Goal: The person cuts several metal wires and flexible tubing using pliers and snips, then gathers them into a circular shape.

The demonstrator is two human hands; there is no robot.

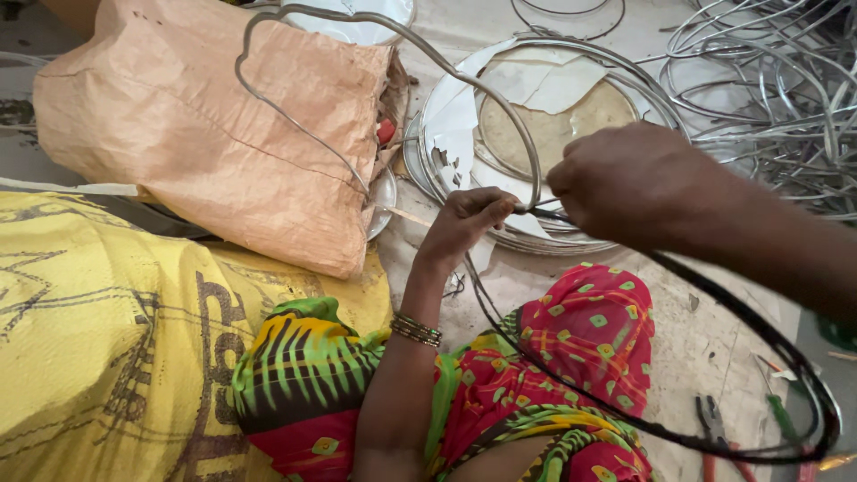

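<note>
My left hand (467, 223), with bangles at the wrist, pinches a bent grey metal wire (375, 22) near where its two ends meet. The wire loops up and over the brown paper sack. My right hand (625, 183) is closed on a black cord (759, 335) right beside the left fingers. The cord runs in a large loop down to the lower right and back across my lap. Where cord and wire join is hidden between the two hands.
A brown paper sack (196, 125) lies at upper left on a yellow printed sack (98, 339). Stacked round metal rings and plates with torn paper (553, 116) sit ahead. A tangle of wire hoops (777, 80) fills the upper right. Pliers (714, 428) lie at lower right.
</note>
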